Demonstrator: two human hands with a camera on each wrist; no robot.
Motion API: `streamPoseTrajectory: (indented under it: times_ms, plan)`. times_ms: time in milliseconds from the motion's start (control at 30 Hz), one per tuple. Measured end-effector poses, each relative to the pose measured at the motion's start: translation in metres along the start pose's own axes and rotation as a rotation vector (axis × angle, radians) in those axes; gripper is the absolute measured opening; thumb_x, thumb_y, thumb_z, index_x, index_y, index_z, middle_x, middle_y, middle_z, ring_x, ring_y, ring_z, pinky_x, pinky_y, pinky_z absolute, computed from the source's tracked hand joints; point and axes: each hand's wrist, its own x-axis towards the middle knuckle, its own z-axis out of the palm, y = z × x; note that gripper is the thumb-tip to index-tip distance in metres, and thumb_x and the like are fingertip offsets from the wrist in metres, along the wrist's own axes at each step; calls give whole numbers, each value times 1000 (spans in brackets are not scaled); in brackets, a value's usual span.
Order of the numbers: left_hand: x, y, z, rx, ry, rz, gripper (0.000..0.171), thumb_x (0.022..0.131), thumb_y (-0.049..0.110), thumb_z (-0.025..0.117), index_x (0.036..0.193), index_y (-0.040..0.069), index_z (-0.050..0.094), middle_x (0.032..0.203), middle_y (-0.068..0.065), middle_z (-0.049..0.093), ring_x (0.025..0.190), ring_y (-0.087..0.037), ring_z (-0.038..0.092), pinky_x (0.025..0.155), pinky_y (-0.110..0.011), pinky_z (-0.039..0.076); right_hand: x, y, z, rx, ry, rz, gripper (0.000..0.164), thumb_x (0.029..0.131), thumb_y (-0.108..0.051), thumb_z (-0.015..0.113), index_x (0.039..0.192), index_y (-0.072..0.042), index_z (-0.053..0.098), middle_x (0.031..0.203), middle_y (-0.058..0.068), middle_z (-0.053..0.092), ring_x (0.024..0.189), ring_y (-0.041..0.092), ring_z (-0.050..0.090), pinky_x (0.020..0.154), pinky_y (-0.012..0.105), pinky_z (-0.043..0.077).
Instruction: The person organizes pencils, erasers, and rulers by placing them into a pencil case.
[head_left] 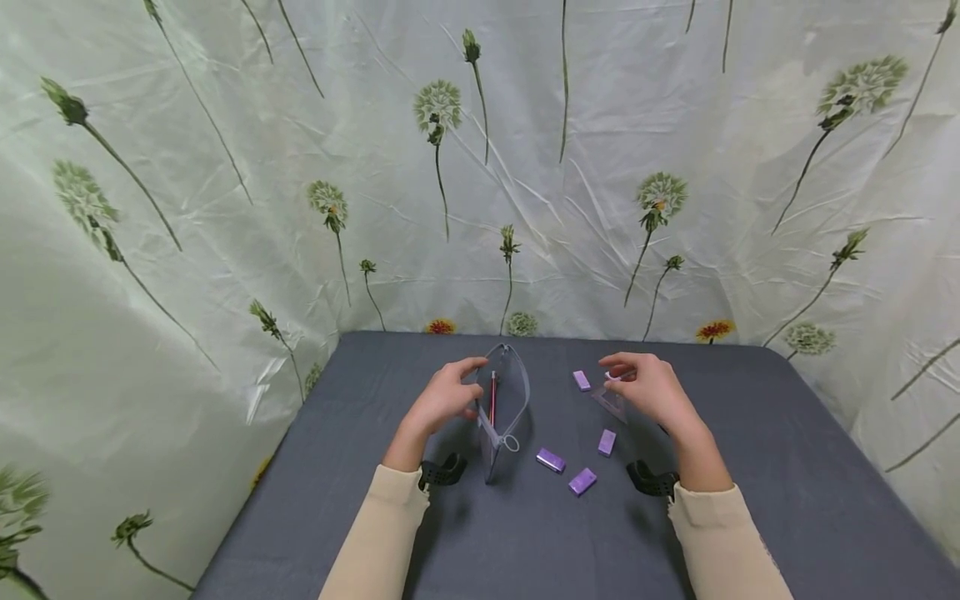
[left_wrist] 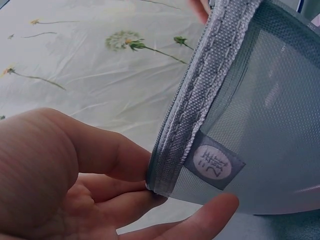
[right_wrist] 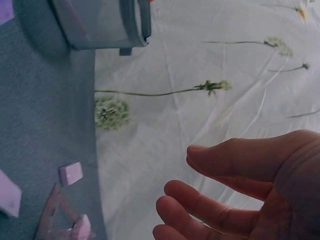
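A grey mesh zip pencil case (head_left: 513, 392) stands upright with its mouth spread apart, a red pencil (head_left: 492, 404) inside. My left hand (head_left: 442, 398) pinches the case's left side; in the left wrist view, the thumb and fingers meet at its zip edge, near a cloth label (left_wrist: 215, 161). My right hand (head_left: 647, 390) hovers over the far right part of the table, fingers loosely bent and parted from the thumb. Below it lies a clear triangular ruler (head_left: 613, 405) with a small light purple block (right_wrist: 81, 227) at it. Nothing shows between the right fingers.
Several small purple blocks lie on the dark grey table (head_left: 360, 433), between the case and my right hand: a far one (head_left: 581, 381), a middle one (head_left: 607, 442) and two nearer ones (head_left: 551, 460). A flower-printed white curtain (head_left: 375, 150) hangs behind the table.
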Motion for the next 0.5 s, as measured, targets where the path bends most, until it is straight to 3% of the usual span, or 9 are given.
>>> streamPoseTrajectory:
  times_ms: [267, 500]
  plan:
    - [0, -1, -3, 27, -2, -9, 57, 95, 2, 54, 150, 17, 49, 160, -12, 34, 72, -23, 67, 76, -55, 57, 4, 23, -6, -46, -36, 64, 35, 93, -8, 69, 128, -7, 69, 121, 23, 67, 108, 40, 63, 79, 50, 55]
    - [-2, 1, -2, 33, 2, -5, 56, 96, 2, 54, 150, 17, 50, 160, -12, 34, 76, -24, 66, 76, -54, 58, 3, 50, -16, -95, -84, 139, 39, 90, -5, 68, 129, -5, 67, 125, 29, 62, 114, 48, 56, 84, 57, 51]
